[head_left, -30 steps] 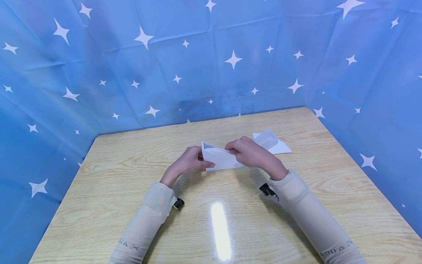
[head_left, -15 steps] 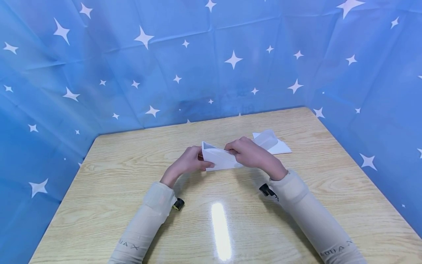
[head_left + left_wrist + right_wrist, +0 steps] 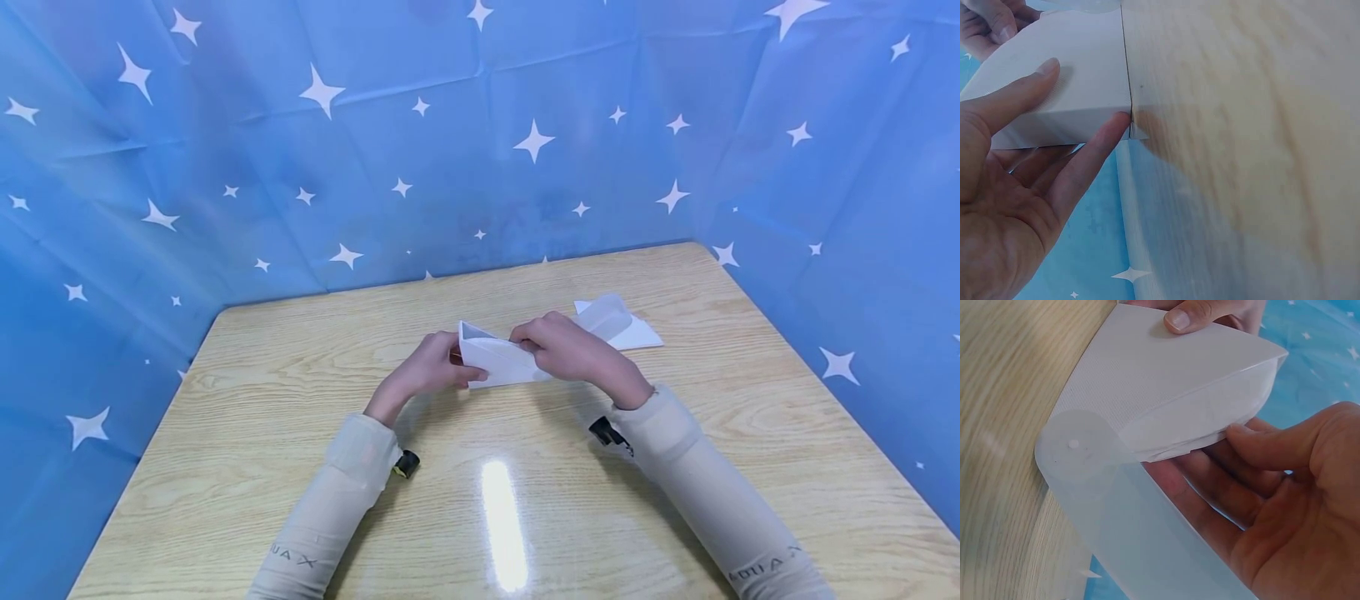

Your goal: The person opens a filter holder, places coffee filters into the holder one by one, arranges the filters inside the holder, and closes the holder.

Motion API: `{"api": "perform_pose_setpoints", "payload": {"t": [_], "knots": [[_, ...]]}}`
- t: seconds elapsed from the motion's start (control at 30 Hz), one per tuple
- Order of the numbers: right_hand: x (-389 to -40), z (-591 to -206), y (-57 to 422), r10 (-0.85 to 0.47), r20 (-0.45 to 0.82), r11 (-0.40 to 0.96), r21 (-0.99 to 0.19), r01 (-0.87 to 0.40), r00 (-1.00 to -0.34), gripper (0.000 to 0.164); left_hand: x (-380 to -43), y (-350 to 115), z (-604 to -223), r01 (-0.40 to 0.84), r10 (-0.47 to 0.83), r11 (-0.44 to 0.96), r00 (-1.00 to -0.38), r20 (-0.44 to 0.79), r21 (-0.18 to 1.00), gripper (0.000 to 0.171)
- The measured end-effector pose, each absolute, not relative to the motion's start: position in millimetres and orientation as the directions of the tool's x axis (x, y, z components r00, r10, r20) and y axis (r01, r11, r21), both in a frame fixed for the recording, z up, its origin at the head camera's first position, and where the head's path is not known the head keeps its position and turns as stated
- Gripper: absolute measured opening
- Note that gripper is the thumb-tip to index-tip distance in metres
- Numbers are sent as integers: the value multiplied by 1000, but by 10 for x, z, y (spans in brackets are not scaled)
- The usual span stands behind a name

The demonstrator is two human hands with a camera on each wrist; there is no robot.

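A white cardboard box (image 3: 504,360) with a gap along its top stands on the wooden table. At its left end my left hand (image 3: 435,363) grips it, thumb on the near face and fingers round the end and behind. My right hand (image 3: 570,348) pinches the box's upper edge near the right end; in the right wrist view its thumb presses a thin white flap (image 3: 1200,403), with fingers behind. A translucent plastic strip (image 3: 1141,519) is fixed to the box's face by a small round white stud (image 3: 1074,444). The box's inside is mostly hidden.
Beyond my right hand lie a flat white piece (image 3: 637,335) and a translucent rounded strip end (image 3: 606,315); whether they join the box is hidden. A blue curtain with white stars (image 3: 420,167) hangs behind the table (image 3: 285,350). Glare marks the near tabletop.
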State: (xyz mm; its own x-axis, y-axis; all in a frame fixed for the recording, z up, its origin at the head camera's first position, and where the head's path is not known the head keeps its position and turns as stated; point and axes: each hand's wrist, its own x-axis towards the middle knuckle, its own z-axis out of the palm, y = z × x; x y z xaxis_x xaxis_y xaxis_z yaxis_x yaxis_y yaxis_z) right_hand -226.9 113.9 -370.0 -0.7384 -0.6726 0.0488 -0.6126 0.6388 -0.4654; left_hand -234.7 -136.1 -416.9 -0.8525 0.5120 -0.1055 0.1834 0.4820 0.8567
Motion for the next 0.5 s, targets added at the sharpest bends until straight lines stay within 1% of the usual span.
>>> {"api": "perform_pose_setpoints", "payload": {"t": [0.5], "knots": [[-2252,-3727,1108,-682,23,640,-465,-612,-731,31,-2347,-1370,-4205,199,516,485,-852,-94,852,42]]}}
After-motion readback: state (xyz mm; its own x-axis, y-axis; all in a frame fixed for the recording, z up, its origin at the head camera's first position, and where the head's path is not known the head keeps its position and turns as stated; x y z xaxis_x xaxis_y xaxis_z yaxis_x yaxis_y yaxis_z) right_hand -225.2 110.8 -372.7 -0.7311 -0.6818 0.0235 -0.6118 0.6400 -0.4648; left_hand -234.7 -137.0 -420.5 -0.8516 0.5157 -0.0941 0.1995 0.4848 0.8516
